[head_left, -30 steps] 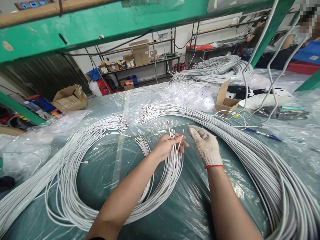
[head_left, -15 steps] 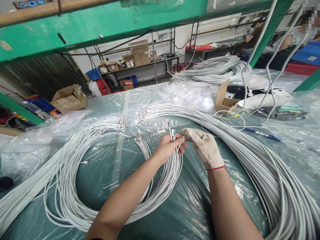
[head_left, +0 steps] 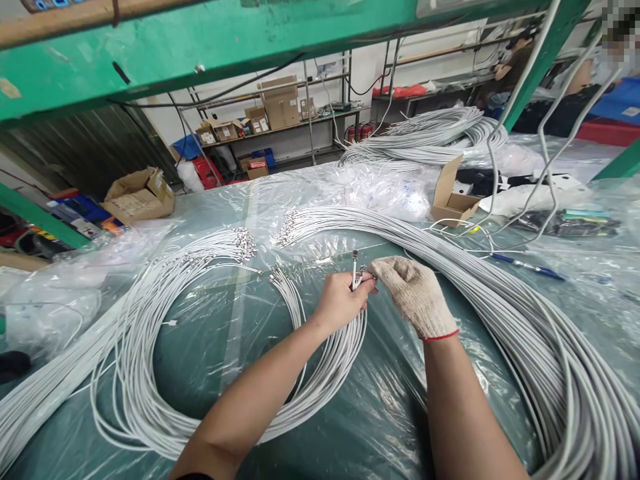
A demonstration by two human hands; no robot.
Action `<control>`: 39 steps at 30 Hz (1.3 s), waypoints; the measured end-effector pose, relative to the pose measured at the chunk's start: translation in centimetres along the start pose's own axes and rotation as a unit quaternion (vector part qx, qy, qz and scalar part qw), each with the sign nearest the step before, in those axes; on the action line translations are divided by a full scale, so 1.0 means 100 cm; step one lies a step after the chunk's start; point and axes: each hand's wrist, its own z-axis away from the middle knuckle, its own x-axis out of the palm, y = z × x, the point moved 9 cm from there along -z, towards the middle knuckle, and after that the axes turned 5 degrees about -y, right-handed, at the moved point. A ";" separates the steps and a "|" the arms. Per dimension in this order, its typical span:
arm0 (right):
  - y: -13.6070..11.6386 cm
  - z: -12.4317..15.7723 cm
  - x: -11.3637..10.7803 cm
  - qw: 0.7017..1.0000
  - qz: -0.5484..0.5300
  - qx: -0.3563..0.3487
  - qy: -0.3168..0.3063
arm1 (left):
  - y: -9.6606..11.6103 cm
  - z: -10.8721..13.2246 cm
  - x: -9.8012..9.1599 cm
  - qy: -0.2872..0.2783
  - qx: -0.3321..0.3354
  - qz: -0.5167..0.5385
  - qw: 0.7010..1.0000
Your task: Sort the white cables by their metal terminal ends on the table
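My bare left hand [head_left: 343,298] is closed around the ends of several white cables, and their small metal-tipped connectors [head_left: 356,267] stick up above the fingers. Below it those cables run down into a big loop of white cable [head_left: 320,400] lying on the plastic sheet. In a knitted white glove with a red cuff, my right hand [head_left: 413,293] pinches at a connector tip beside the left fingertips; the exact piece is mostly hidden. Inside the loop, a smaller group of cable ends [head_left: 283,280] lies left of my hands.
A thick cable bundle [head_left: 450,267] curves along the right side. More cable ends [head_left: 240,243] lie at the left, and a cable coil [head_left: 425,133] sits at the back. An open cardboard box [head_left: 453,203] and a blue pen [head_left: 527,265] lie to the right. A green beam [head_left: 200,60] crosses overhead.
Both hands have shifted slightly right and remain close together. My left hand has turned, so its back shows more and fewer connectors stand out above it.
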 end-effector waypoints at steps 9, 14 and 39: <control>0.021 -0.002 -0.004 0.992 -0.116 0.038 0.035 | -0.007 -0.004 0.009 -0.076 -0.019 0.101 0.992; 0.033 -0.002 -0.008 0.975 -0.202 0.049 0.075 | -0.012 -0.006 0.007 -0.085 -0.037 0.174 0.980; 0.052 -0.002 -0.005 0.947 -0.289 0.104 0.097 | -0.011 -0.001 0.001 -0.142 -0.086 0.126 0.978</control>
